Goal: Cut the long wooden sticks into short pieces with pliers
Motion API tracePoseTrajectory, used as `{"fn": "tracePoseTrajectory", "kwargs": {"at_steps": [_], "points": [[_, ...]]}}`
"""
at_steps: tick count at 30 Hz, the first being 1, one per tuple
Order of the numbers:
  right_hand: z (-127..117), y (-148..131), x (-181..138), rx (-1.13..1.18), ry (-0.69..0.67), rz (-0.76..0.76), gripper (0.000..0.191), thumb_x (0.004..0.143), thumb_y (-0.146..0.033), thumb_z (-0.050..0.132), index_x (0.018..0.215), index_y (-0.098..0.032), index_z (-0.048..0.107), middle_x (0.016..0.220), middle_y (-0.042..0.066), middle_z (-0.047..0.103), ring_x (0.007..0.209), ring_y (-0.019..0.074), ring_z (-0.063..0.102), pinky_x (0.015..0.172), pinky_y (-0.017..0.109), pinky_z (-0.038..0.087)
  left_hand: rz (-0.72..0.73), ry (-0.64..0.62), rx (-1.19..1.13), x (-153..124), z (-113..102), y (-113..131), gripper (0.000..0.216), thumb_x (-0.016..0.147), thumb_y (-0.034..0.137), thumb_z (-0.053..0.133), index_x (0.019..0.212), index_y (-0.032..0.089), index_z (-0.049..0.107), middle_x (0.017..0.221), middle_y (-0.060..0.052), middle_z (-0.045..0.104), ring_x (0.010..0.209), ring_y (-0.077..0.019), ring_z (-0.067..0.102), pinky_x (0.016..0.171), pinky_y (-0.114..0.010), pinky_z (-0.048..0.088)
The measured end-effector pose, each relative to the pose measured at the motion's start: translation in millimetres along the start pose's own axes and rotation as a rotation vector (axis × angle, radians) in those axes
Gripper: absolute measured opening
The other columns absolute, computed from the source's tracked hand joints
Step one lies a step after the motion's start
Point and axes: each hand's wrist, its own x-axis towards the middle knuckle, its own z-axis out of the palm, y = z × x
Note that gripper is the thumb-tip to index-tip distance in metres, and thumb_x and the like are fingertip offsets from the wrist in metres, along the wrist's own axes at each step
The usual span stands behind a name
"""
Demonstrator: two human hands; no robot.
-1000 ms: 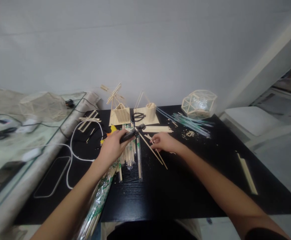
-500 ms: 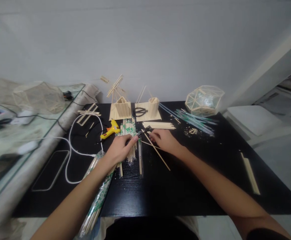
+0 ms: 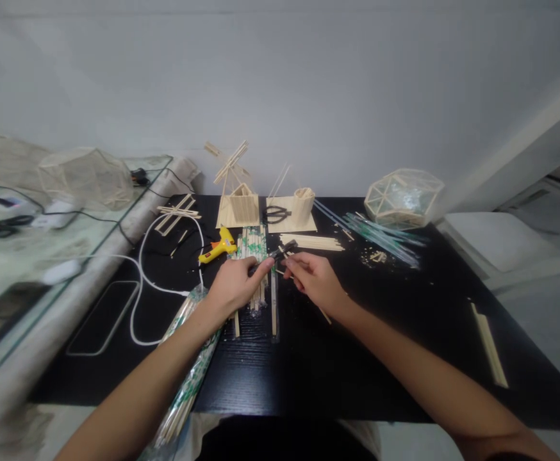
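My left hand (image 3: 236, 283) is closed round a dark cutting tool (image 3: 282, 250) whose tip points right over the black table (image 3: 337, 358). My right hand (image 3: 311, 276) is closed on a thin wooden stick (image 3: 325, 315) and holds its end at the tool's jaws. Both hands hover above a spread of wrapped wooden chopsticks (image 3: 254, 256). A long packet of sticks (image 3: 186, 378) lies under my left forearm.
A yellow glue gun (image 3: 218, 247) with a white cable (image 3: 148, 282) lies to the left. Stick models (image 3: 236, 205), black scissors (image 3: 276, 213), a stick cup (image 3: 304, 201), a faceted stick ball (image 3: 402, 198) and clear wrappers (image 3: 380, 234) stand at the back. A flat wooden strip (image 3: 490, 343) lies right.
My hands have come together; the right hand lifted the stick off the table toward the tool. The glue gun, hidden by my left hand before, now shows. The view shifted slightly.
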Motion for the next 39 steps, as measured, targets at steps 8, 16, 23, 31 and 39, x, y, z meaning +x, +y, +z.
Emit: {"fn": "tracePoseTrajectory", "kwargs": {"at_steps": [8, 16, 23, 31, 39], "points": [[-1, 1, -2, 0.047, 0.002, -0.014, 0.037, 0.089, -0.052, 0.067, 0.085, -0.015, 0.071, 0.063, -0.002, 0.053, 0.051, 0.0085, 0.041, 0.045, 0.022, 0.028, 0.095, 0.036, -0.022, -1, 2, -1, 0.056, 0.099, 0.066, 0.033, 0.074, 0.02, 0.054, 0.071, -0.003, 0.061, 0.07, -0.0202, 0.057, 0.067, -0.03, 0.034], [-6, -13, -3, 0.33, -0.215, 0.178, 0.037, 0.081, -0.049, 0.078, 0.081, -0.014, 0.069, 0.057, -0.006, 0.048, 0.042, 0.0024, 0.025, 0.039, 0.02, 0.011, 0.268, 0.053, -0.158, 0, -1, -14, 0.048, 0.101, 0.057, 0.038, 0.083, 0.018, 0.06, 0.078, -0.004, 0.063, 0.073, -0.0198, 0.057, 0.069, -0.03, 0.037], [-10, -18, -4, 0.542, -0.454, 0.409, 0.036, 0.077, -0.045, 0.084, 0.079, -0.014, 0.067, 0.053, -0.009, 0.042, 0.042, 0.0013, 0.014, 0.036, 0.016, 0.007, 0.435, 0.025, -0.28, 2, -2, -25, 0.047, 0.1, 0.056, 0.039, 0.093, 0.017, 0.064, 0.084, -0.004, 0.065, 0.078, -0.0203, 0.06, 0.074, -0.031, 0.042], [-10, -24, -6, 0.603, -0.46, 0.445, 0.036, 0.076, -0.043, 0.085, 0.08, -0.014, 0.065, 0.054, -0.009, 0.041, 0.043, 0.0014, 0.014, 0.035, 0.015, 0.006, 0.408, 0.05, -0.222, 1, -6, -19, 0.046, 0.1, 0.055, 0.04, 0.074, 0.019, 0.052, 0.066, 0.002, 0.051, 0.063, -0.0148, 0.049, 0.062, -0.028, 0.033], [-14, -24, -2, 0.332, -0.364, 0.229, 0.034, 0.085, -0.044, 0.077, 0.097, -0.015, 0.064, 0.074, -0.003, 0.056, 0.044, 0.0025, 0.039, 0.032, 0.013, 0.027, 0.251, 0.004, -0.217, 1, -7, -10, 0.053, 0.101, 0.057, 0.039, 0.066, 0.018, 0.048, 0.059, 0.004, 0.045, 0.058, -0.0128, 0.044, 0.061, -0.028, 0.028]]}}
